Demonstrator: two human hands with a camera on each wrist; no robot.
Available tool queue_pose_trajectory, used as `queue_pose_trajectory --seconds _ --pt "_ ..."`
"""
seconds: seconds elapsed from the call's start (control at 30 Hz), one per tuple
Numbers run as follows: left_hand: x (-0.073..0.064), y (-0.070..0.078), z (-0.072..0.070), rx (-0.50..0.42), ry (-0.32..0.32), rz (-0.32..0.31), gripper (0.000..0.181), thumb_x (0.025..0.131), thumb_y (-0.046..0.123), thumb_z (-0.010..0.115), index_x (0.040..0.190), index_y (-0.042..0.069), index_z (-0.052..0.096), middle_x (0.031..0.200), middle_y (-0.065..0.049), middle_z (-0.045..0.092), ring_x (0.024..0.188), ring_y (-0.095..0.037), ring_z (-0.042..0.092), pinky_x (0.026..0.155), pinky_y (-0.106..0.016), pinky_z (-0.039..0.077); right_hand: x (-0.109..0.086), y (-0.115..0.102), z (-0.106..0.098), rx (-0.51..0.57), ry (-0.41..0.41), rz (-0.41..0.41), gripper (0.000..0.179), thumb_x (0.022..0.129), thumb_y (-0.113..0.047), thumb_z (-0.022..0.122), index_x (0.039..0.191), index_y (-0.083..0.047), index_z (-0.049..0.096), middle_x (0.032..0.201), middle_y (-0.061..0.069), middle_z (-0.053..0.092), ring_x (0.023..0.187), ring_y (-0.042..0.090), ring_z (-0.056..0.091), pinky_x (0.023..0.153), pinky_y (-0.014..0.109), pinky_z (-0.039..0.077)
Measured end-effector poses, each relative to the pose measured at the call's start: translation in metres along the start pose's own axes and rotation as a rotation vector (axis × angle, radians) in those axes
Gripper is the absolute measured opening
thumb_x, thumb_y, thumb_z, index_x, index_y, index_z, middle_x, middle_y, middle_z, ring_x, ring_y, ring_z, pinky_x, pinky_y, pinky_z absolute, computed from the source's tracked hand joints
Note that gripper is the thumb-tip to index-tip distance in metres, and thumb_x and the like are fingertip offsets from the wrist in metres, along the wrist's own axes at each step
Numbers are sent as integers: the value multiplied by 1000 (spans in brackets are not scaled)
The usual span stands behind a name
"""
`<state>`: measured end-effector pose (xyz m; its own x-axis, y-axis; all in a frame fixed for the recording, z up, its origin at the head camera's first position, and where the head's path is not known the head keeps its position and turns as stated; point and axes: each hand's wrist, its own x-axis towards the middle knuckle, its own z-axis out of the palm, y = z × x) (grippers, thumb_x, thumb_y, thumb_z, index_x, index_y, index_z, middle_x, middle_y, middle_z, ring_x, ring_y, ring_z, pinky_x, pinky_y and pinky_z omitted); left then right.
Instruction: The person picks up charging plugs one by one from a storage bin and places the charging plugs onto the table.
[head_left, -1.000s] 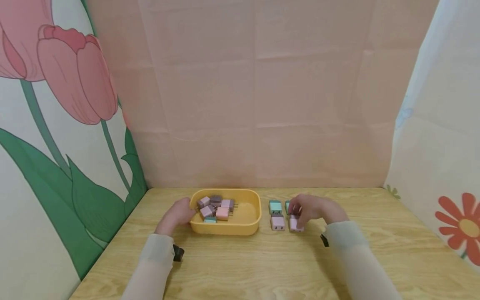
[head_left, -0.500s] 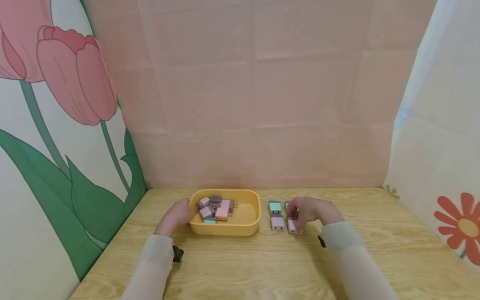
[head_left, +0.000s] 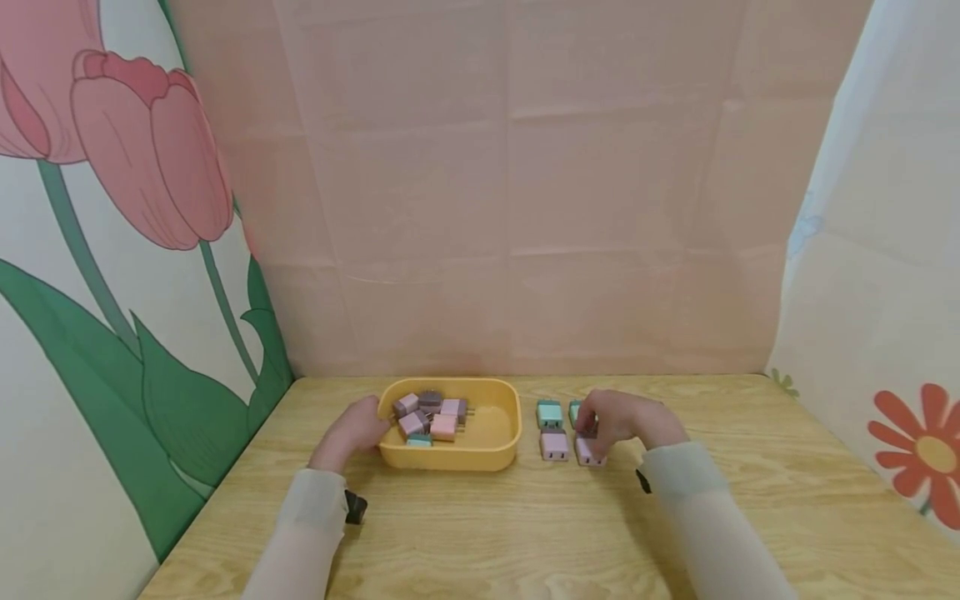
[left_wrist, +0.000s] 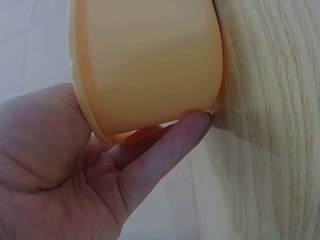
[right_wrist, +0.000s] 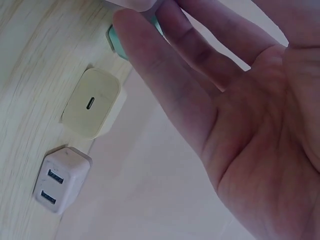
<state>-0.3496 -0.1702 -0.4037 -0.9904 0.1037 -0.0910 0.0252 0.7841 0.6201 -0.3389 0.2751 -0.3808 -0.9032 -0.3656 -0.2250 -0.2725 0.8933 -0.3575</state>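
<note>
My left hand (head_left: pixel 362 425) grips the left end of a yellow plastic basket (head_left: pixel 480 458), its fingers against the outer wall (left_wrist: pixel 150 65) in the left wrist view. In the basket lie several chargers, lilac, pink (head_left: pixel 444 427) and teal. My right hand (head_left: pixel 626 417) pinches a lilac charger (head_left: pixel 590 451) on the table, its fingertips hiding the charger's far part. Beside it sits another lilac charger (head_left: pixel 555 445). A teal charger (head_left: pixel 550 414) stands behind that one, and a second teal charger (head_left: pixel 575 414) is partly covered by my fingers.
In the right wrist view, a cream charger (right_wrist: pixel 92 102) with one port and a pale charger (right_wrist: pixel 62 180) with two ports stand on the wooden table (head_left: pixel 480 542). A pink cloth (head_left: pixel 510 208) hangs behind; a tulip-print panel (head_left: pixel 150 150) borders the left.
My right hand has shifted slightly left with the lilac charger, bringing it a little nearer the other lilac one. My left hand and the basket have stayed in place.
</note>
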Motion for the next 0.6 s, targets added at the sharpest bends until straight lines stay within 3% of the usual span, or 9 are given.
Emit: queue_pose_trajectory --seconds 0.6 --pt "0 -1 -1 0 -4 22 37 103 6 56 135 -10 58 101 -15 70 76 -19 67 64 -26 54 -1 1 -1 18 6 27 36 80 -3 85 114 -11 78 110 3 73 97 21 60 89 42 58"
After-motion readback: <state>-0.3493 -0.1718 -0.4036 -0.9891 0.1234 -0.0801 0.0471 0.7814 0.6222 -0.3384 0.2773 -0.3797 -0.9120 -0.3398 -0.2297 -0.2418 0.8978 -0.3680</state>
